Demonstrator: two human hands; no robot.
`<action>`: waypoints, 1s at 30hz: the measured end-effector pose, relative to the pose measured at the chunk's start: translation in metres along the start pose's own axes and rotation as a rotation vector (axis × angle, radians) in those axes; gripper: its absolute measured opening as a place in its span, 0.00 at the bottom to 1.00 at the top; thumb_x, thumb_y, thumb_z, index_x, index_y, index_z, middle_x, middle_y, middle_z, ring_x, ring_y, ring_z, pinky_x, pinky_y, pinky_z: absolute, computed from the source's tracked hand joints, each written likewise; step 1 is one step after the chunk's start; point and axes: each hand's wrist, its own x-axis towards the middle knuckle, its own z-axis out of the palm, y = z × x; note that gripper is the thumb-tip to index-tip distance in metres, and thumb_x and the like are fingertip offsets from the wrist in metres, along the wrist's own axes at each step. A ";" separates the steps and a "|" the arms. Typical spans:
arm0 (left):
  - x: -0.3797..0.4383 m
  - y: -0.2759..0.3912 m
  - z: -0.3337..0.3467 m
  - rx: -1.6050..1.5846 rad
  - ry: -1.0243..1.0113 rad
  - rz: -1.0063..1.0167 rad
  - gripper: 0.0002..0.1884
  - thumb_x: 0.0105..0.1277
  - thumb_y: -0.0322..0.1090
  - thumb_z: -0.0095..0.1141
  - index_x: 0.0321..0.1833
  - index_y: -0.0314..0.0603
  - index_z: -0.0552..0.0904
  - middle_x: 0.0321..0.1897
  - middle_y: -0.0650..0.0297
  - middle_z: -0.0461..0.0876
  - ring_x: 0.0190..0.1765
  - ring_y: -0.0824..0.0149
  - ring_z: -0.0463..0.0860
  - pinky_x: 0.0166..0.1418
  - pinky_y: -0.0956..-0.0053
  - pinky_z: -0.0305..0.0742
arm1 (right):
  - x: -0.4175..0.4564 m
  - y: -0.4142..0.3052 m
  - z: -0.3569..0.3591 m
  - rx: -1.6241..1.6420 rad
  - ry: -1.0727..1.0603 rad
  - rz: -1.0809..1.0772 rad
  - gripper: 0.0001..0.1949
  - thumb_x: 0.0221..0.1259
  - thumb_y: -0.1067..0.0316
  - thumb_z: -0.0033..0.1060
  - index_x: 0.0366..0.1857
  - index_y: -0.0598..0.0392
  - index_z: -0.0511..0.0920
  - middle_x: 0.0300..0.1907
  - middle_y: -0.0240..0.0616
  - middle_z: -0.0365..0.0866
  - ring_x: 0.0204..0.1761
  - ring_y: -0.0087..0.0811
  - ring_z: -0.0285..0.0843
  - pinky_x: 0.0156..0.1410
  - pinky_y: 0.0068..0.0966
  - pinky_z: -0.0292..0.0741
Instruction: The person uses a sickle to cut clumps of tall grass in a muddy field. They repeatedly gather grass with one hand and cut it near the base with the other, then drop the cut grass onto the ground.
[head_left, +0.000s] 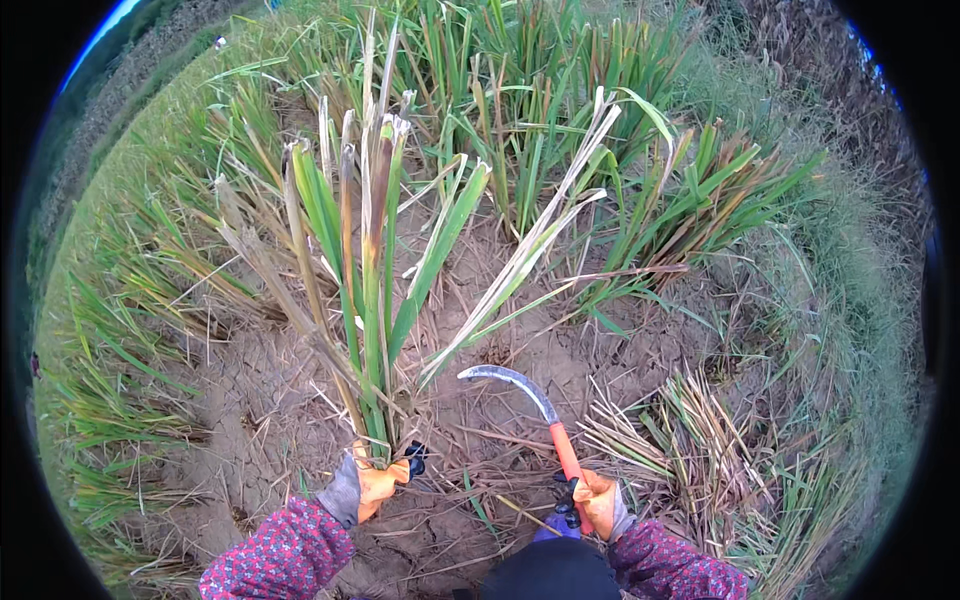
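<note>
My left hand (379, 484), in an orange glove with a grey cuff, is closed around the base of a bundle of green and brown cut stalks (373, 337). The stalks stand up and fan out away from me, with ragged, dry tips. In my right hand (596, 499), gloved alike, is the orange handle of a sickle (564, 450). Its curved metal blade (517, 379) points up and to the left, over the soil, to the right of the bundle and apart from it. Several pale leaves (517, 277) slant to the right of the bundle.
Cracked soil (262, 390) strewn with dry straw lies before me. Clumps of rooted stalks (675, 210) stand ahead and along the left. A pile of cut dry stalks (697, 442) lies at the right, beside fine green grass (847, 322). A dark rounded thing (551, 574) shows at the bottom.
</note>
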 end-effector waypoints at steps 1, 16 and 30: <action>0.016 -0.019 -0.014 -0.058 0.008 -0.004 0.20 0.50 0.18 0.61 0.48 0.39 0.75 0.38 0.58 0.79 0.39 0.67 0.79 0.40 0.70 0.75 | 0.005 0.018 -0.009 0.092 0.006 -0.053 0.04 0.57 0.74 0.45 0.31 0.53 0.74 0.22 0.20 0.64 0.24 0.13 0.58 0.27 0.13 0.58; 0.213 -0.088 0.177 0.213 -0.023 0.083 0.23 0.50 0.15 0.58 0.52 0.38 0.74 0.34 0.60 0.79 0.31 0.67 0.79 0.37 0.77 0.77 | 0.096 -0.002 -0.074 0.422 0.515 -0.171 0.12 0.55 0.76 0.47 0.43 0.52 0.73 0.23 0.19 0.62 0.20 0.13 0.56 0.24 0.13 0.58; 0.451 -0.139 0.249 -0.590 -0.667 -0.348 0.19 0.66 0.43 0.48 0.55 0.37 0.72 0.36 0.56 0.77 0.25 0.64 0.74 0.29 0.74 0.75 | 0.180 0.008 -0.031 0.537 0.323 -0.078 0.06 0.53 0.77 0.46 0.30 0.51 0.74 0.22 0.16 0.63 0.23 0.11 0.55 0.27 0.13 0.53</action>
